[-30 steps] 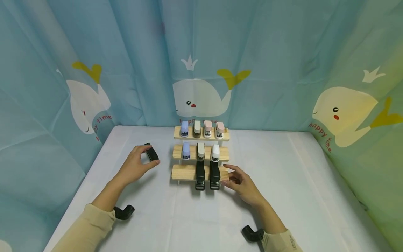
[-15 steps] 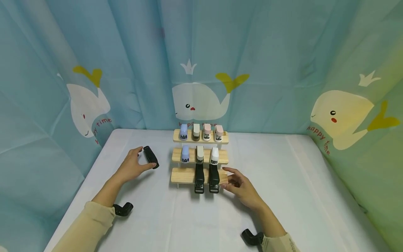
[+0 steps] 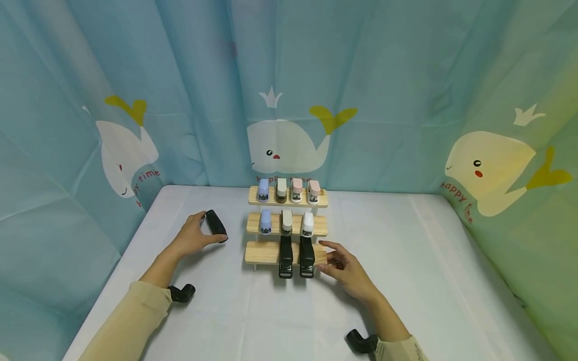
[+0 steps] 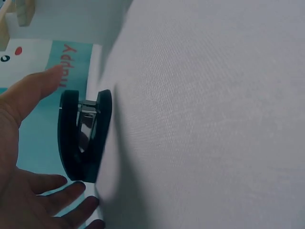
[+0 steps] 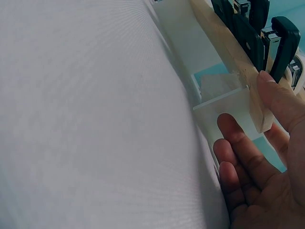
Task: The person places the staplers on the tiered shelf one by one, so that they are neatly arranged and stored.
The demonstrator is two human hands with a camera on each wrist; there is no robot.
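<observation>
A black stapler (image 3: 216, 223) sits on the white table left of the rack. My left hand (image 3: 191, 236) is spread around it, thumb at its near end and fingers by the far end. In the left wrist view, the thumb (image 4: 35, 90) is apart from the stapler (image 4: 68, 136), whose base lies along the tablecloth. My right hand (image 3: 351, 275) grips the right end of the three-tier wooden rack's lowest shelf (image 3: 264, 252). In the right wrist view, the thumb is on the board's (image 5: 260, 112) edge, with a finger partly hidden behind it.
Two black staplers (image 3: 286, 256) stand on the lowest shelf, overhanging its front. Blue, grey-green and white mini staplers (image 3: 308, 223) line the middle shelf; blue, grey-green and pink ones (image 3: 296, 190) line the top. A whale-print curtain (image 3: 289, 90) hangs behind the table (image 3: 406, 250).
My left hand has set the black stapler down on the table and let go of it, its fingers now spread. My right hand keeps its grip on the rack. The head view has tilted slightly.
</observation>
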